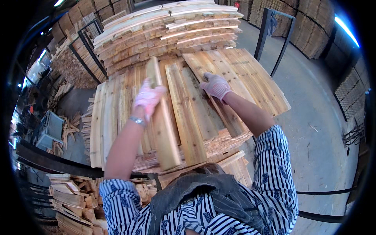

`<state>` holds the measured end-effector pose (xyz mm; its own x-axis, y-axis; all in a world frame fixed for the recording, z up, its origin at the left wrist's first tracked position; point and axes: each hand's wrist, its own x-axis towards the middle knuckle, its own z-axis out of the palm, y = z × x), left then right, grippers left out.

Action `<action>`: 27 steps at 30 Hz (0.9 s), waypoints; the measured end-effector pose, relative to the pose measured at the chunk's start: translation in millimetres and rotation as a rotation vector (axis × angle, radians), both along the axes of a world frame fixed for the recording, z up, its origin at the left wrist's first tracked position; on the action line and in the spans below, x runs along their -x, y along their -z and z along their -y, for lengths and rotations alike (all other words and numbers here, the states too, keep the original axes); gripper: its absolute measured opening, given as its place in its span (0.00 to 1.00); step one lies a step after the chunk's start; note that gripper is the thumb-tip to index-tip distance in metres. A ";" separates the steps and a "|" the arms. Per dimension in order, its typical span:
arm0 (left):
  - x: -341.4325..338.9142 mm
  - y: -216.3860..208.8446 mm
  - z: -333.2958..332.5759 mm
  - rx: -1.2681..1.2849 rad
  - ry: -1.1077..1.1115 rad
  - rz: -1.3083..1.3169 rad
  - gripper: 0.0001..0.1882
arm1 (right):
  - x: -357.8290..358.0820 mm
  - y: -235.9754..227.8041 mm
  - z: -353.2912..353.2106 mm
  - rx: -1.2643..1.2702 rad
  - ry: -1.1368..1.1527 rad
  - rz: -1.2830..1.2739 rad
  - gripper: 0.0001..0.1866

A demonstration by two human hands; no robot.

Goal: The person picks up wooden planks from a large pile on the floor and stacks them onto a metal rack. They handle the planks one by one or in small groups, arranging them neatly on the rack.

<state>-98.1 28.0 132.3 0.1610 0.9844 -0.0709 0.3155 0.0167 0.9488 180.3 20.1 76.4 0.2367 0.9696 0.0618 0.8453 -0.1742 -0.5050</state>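
My left hand (pixel 147 98), in a pinkish-white knit glove, is closed on the edge of a long wooden board (pixel 165 127). That board is tilted up on its side over the stack. My right hand (pixel 216 85), in a similar glove, has its curled fingers at the edge of another board (pixel 230 119), which slants with a dark face showing. Between the hands lies a flat knotty board (pixel 187 121). More boards lie side by side to the left (pixel 111 113) and to the right (pixel 250 78). Fingertip contact is partly hidden.
A tall pile of boards (pixel 168 33) stands behind the work stack. Black metal frames rise at the left (pixel 88 47) and right (pixel 263 35). Wood offcuts (pixel 74 199) are heaped at the lower left, near a grey-blue bin (pixel 51 127). Concrete floor (pixel 309 129) extends along the right.
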 end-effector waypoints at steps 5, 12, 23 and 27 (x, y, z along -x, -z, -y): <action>-72.1 70.8 -31.0 -0.100 -0.031 -1.095 0.58 | 10.5 -19.3 44.8 -0.289 0.140 -0.747 0.29; -95.6 55.6 -41.2 -0.022 0.027 -0.920 0.61 | -25.7 -13.2 192.3 -0.829 0.606 -1.089 0.29; 54.7 17.4 -13.6 -0.101 0.158 0.237 0.24 | -33.1 128.1 239.8 -1.287 0.933 -1.150 0.33; 90.4 -16.2 40.5 0.114 0.004 0.537 0.33 | -29.4 118.2 186.3 -1.230 0.912 -1.203 0.33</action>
